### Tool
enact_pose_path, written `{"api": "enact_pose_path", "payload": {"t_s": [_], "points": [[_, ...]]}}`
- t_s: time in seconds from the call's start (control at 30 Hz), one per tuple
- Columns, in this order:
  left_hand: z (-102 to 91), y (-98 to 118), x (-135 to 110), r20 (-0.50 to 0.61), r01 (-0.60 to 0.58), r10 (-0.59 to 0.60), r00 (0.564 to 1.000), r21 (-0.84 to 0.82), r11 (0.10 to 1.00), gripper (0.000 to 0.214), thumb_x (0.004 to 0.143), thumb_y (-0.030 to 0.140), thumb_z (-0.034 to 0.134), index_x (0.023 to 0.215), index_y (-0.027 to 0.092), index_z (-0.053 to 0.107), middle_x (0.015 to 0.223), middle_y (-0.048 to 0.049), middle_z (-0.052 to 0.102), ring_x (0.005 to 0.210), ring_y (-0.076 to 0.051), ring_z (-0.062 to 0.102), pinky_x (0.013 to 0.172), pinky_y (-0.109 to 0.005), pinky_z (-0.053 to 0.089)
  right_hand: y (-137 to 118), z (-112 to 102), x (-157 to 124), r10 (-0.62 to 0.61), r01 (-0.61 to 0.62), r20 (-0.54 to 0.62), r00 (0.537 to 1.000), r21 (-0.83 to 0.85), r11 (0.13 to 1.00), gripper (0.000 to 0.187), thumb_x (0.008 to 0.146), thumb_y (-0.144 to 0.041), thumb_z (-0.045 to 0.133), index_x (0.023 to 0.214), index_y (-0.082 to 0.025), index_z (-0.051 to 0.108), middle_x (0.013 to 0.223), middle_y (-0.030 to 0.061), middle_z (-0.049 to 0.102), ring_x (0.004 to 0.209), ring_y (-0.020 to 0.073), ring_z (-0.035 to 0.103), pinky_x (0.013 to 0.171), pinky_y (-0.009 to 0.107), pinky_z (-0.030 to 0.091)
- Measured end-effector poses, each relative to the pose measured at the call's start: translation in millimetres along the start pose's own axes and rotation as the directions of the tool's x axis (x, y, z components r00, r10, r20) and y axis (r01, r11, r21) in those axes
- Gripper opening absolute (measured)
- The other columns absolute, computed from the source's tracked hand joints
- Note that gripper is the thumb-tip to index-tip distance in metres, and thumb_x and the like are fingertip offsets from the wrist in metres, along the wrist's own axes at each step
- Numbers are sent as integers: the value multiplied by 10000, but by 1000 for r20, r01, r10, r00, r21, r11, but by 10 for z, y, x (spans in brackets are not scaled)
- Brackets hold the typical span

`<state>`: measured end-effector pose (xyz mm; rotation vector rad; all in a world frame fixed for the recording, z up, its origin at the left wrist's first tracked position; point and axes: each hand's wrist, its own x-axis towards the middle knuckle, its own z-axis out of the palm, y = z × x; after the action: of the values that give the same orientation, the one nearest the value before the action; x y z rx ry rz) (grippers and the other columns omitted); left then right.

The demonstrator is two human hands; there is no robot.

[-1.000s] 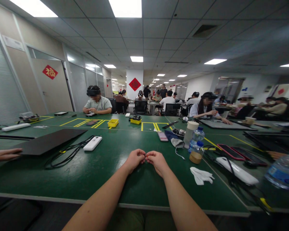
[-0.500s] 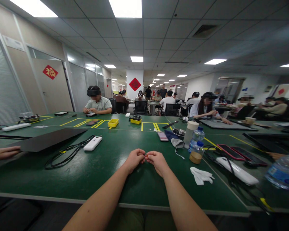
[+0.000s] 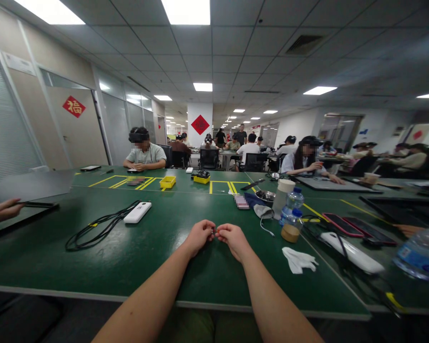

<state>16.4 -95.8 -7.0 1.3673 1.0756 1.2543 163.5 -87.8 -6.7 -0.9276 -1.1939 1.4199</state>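
Note:
Above the green table (image 3: 157,267) my left hand (image 3: 201,237) and my right hand (image 3: 233,240) are held close together, fingertips almost meeting. The fingers of both hands are closed in a pinch. Something tiny and dark shows at the left fingertips, too small to name. Whatever the right fingers pinch is hidden. To the right of my hands lies a white glove (image 3: 299,260). A white power bank (image 3: 137,212) with a coiled black cable (image 3: 89,233) lies to the left.
Bottles (image 3: 291,226), a white tumbler (image 3: 283,197) and a metal bowl (image 3: 265,196) stand right of centre. Yellow trays (image 3: 168,182) sit farther back. At the left edge another person's hand (image 3: 3,211) holds a grey sheet (image 3: 32,190). Phones (image 3: 343,226) lie at the right.
The other person's sheet at the left has been lifted and moved left, baring a black frame under it. My hands have stayed almost in place.

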Motion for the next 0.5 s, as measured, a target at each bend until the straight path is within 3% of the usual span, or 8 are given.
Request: {"api": "enact_pose_path", "payload": {"t_s": [0.5], "points": [[-4, 19, -30, 45, -24, 24, 999, -12, 1000, 197, 712, 135, 543, 908, 134, 559, 624, 16, 592, 489, -78, 529, 495, -192, 411, 27, -14, 4, -33, 33, 19, 999, -36, 999, 142, 600, -158, 657, 739, -130, 645, 672, 44, 672, 613, 133, 623, 584, 236, 470]]}}
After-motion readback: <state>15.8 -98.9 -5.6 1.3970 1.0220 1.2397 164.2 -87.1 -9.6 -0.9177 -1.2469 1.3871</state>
